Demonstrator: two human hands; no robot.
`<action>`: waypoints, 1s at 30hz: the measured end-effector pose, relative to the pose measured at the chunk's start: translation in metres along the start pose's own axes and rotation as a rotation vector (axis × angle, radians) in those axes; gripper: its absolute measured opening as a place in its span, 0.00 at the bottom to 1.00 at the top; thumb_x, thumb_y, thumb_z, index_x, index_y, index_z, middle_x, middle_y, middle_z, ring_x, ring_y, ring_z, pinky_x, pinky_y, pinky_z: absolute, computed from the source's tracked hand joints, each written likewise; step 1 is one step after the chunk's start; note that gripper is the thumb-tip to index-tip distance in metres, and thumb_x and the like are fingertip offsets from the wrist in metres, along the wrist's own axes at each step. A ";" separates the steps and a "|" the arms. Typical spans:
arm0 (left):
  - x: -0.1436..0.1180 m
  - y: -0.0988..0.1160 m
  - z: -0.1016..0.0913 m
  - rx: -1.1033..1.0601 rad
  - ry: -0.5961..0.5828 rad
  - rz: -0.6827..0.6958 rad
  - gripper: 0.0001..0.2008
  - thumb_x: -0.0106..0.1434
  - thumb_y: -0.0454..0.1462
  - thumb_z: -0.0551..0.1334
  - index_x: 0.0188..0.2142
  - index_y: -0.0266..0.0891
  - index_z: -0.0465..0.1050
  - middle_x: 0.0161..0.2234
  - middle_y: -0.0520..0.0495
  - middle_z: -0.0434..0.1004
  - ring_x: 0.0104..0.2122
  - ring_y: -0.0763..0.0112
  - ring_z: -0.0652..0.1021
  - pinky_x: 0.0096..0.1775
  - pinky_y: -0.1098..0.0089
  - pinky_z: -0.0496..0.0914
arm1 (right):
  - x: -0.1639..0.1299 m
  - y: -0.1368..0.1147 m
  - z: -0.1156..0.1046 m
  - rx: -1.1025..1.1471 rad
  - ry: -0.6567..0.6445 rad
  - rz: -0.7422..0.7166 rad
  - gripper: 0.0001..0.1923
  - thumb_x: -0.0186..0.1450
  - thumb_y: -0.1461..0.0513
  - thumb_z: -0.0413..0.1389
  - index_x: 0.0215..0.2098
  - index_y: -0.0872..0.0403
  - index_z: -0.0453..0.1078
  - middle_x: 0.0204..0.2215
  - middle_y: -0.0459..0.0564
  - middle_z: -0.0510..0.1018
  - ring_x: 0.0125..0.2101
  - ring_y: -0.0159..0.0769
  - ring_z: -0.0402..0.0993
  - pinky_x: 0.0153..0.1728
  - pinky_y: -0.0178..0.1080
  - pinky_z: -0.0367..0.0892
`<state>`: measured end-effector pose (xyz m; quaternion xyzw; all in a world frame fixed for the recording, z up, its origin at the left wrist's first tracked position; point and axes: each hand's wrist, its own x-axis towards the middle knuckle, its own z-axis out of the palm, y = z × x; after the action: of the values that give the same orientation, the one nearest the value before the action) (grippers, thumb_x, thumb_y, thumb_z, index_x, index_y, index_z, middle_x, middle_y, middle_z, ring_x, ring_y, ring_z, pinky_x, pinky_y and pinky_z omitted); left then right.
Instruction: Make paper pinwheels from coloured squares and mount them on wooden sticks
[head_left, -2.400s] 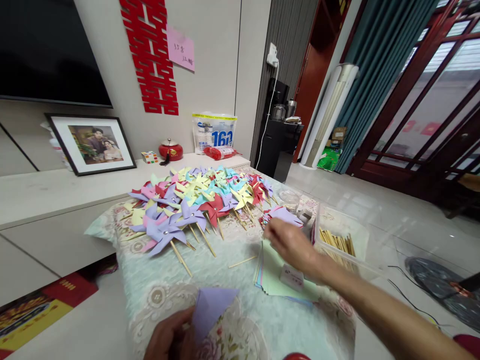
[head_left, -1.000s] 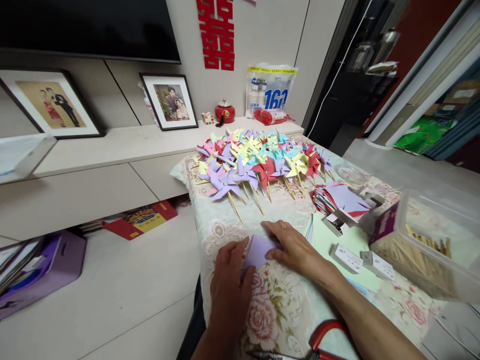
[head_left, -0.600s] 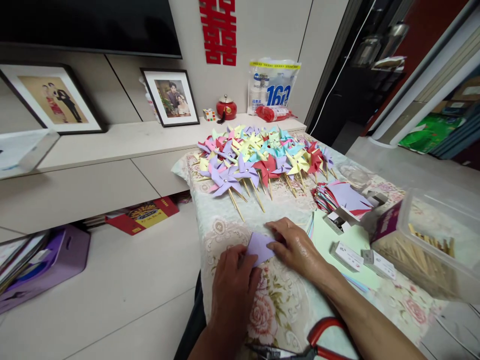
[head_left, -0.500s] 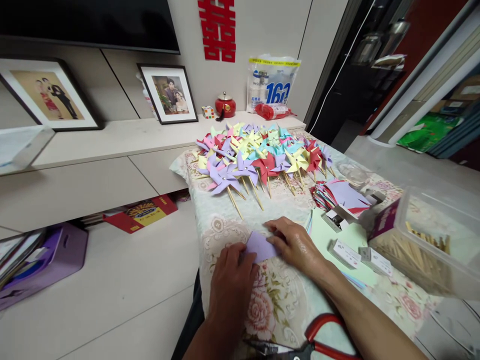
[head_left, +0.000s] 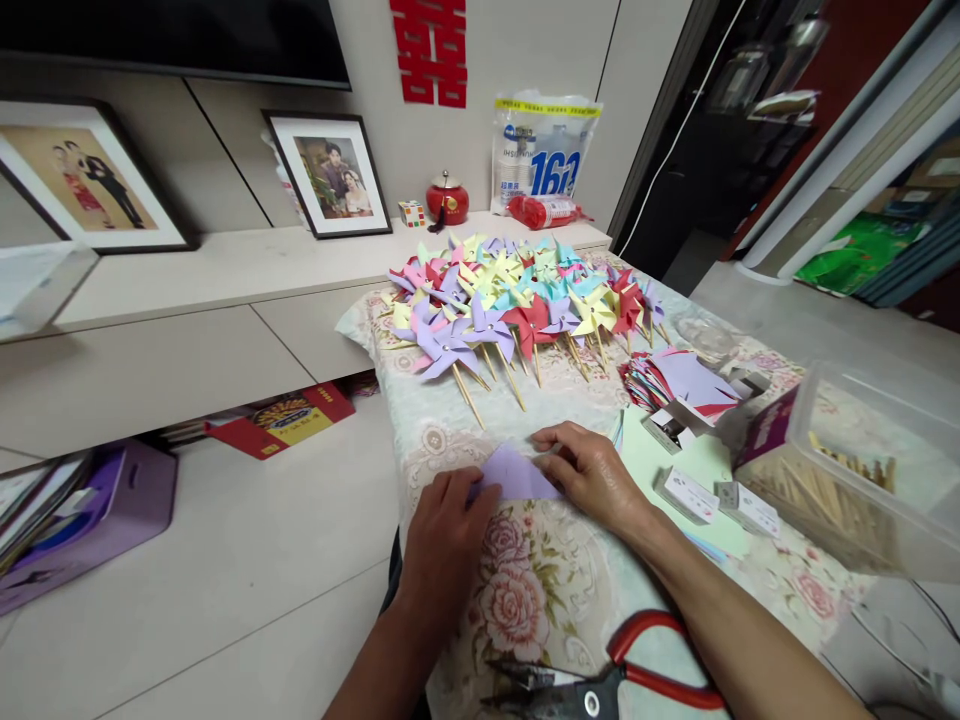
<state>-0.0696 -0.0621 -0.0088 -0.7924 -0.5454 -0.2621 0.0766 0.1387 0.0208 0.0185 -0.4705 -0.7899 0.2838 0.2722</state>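
A folded triangle of purple paper (head_left: 516, 476) lies on the flowered tablecloth (head_left: 551, 590), its point facing away from me. My left hand (head_left: 451, 525) grips its left corner, thumb on top and part of that corner hidden under the fingers. At the right corner, my right hand (head_left: 589, 475) has thumb and curled fingers closed on the paper's edge. Beyond the hands stand many paper pinwheels (head_left: 531, 322) on thin wooden sticks, in purple, red, yellow, blue and pink. Red-handled pliers (head_left: 600, 692) lie near the table's front edge, below my right forearm.
To the right are stacked coloured paper squares (head_left: 694, 380), a pale green sheet (head_left: 637, 450), small white boxes (head_left: 686, 495) and a clear tub of wooden sticks (head_left: 832, 490). A white cabinet (head_left: 300, 270) holds photo frames, a red pot (head_left: 448, 203) and a bag of paper cups (head_left: 544, 150).
My left hand has moved left, and more of the purple paper shows between my hands, now as a wider triangle. The right hand stays at the right corner. The view has shifted slightly.
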 end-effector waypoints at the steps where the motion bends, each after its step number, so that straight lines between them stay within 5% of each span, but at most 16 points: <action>1: -0.001 0.001 0.000 -0.009 0.007 0.004 0.12 0.65 0.26 0.58 0.44 0.36 0.77 0.44 0.39 0.75 0.43 0.58 0.73 0.41 0.60 0.75 | 0.000 0.000 0.000 0.012 0.004 0.011 0.08 0.66 0.65 0.57 0.44 0.52 0.73 0.35 0.48 0.77 0.30 0.34 0.73 0.33 0.37 0.67; 10: -0.009 0.009 0.003 -0.026 0.053 -0.011 0.16 0.61 0.23 0.57 0.46 0.34 0.75 0.45 0.36 0.72 0.45 0.55 0.72 0.42 0.57 0.75 | -0.001 0.007 0.008 0.223 -0.066 0.113 0.23 0.60 0.63 0.62 0.54 0.53 0.71 0.41 0.50 0.73 0.25 0.28 0.69 0.27 0.35 0.67; 20: 0.000 0.030 0.006 -0.007 0.121 -0.086 0.11 0.63 0.28 0.60 0.45 0.34 0.74 0.42 0.39 0.74 0.41 0.57 0.74 0.43 0.55 0.74 | -0.001 0.001 0.005 0.275 -0.017 0.151 0.21 0.59 0.65 0.57 0.52 0.54 0.72 0.41 0.51 0.74 0.24 0.27 0.65 0.25 0.34 0.65; 30: 0.016 0.032 0.010 0.079 0.129 0.022 0.09 0.64 0.25 0.58 0.38 0.35 0.75 0.31 0.43 0.75 0.32 0.61 0.75 0.34 0.63 0.73 | -0.002 -0.006 0.000 0.535 -0.182 0.333 0.24 0.58 0.57 0.61 0.52 0.55 0.71 0.40 0.50 0.72 0.20 0.26 0.65 0.19 0.35 0.67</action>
<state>-0.0335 -0.0576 -0.0038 -0.7763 -0.5404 -0.2900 0.1457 0.1363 0.0166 0.0222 -0.4778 -0.6206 0.5627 0.2643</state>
